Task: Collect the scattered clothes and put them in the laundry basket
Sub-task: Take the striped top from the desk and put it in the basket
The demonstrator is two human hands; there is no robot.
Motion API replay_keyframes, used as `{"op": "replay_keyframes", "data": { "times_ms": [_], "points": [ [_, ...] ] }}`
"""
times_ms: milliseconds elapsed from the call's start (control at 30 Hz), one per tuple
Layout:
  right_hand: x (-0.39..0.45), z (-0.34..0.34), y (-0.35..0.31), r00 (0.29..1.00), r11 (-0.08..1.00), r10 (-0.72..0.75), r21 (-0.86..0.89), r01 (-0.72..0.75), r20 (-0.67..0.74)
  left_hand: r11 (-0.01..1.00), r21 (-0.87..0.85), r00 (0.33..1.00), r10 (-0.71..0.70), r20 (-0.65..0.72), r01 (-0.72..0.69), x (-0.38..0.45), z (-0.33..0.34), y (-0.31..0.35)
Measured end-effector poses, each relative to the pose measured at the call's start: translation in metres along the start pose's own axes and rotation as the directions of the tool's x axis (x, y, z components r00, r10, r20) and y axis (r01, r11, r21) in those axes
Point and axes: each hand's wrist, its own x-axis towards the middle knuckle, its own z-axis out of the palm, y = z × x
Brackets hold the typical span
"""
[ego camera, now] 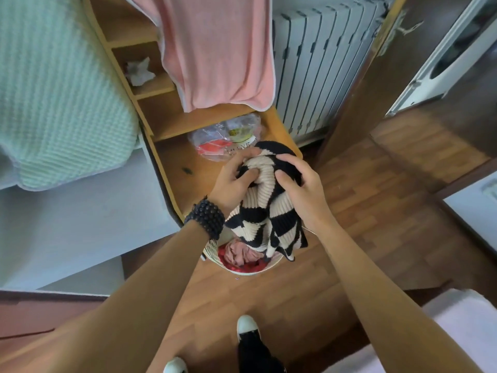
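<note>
A black and cream checkered knit sweater (265, 211) hangs bunched in both hands above the white laundry basket (211, 249) on the floor. My left hand (232, 181), with a dark bead bracelet on the wrist, grips its upper left folds. My right hand (301, 184) clutches the upper right part. Inside the basket lie a dusty pink garment (238, 253) and something red (252, 267). The sweater's lower end hides much of the basket's opening. A pink towel (217, 49) hangs over the wooden shelf unit behind.
A wooden shelf unit (174, 122) stands just behind the basket, with a plastic bag (226, 138) on its lowest shelf. A bed with a green blanket (53, 90) is at left, a white radiator (317, 68) at back, a wardrobe door (376, 76) at right. My feet (246, 325) stand on the wood floor.
</note>
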Motion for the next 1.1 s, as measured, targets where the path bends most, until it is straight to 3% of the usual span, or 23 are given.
{"op": "replay_keyframes", "data": {
  "times_ms": [133,200,300,367,467,633,900,1100],
  "points": [
    [0.019,-0.008,0.042,1.0,1.0,0.011,0.008,-0.011,-0.009,0.998,0.013,0.998,-0.069,-0.002,0.069,0.022,0.021,-0.036],
    [0.03,-0.005,0.076,1.0,0.997,0.016,-0.08,-0.014,0.027,0.987,0.115,0.993,-0.118,0.02,0.115,0.029,0.026,-0.062],
    [0.039,0.007,0.132,0.942,0.92,0.161,-0.391,-0.035,0.293,0.83,0.51,0.96,-0.28,0.03,0.226,0.033,0.024,-0.102],
    [0.039,0.012,0.157,0.871,0.839,0.308,-0.542,-0.058,0.384,0.708,0.624,0.899,-0.438,0.021,0.331,0.029,0.022,-0.118],
    [0.037,0.016,0.169,0.848,0.855,0.359,-0.501,-0.132,0.389,0.692,0.63,0.89,-0.456,0.004,0.352,0.025,0.016,-0.126],
    [0.033,0.017,0.152,0.845,0.866,0.352,-0.482,-0.131,0.403,0.715,0.584,0.886,-0.463,-0.016,0.384,0.018,0.006,-0.126],
    [0.03,0.055,0.108,0.893,0.927,0.206,-0.371,-0.049,0.399,0.752,0.536,0.904,-0.424,-0.051,0.383,-0.001,-0.028,-0.117],
    [0.023,0.123,0.047,0.89,0.947,0.048,-0.303,0.104,0.454,0.786,0.511,0.938,-0.3,-0.176,0.347,-0.045,-0.109,-0.072]
  ]
}}
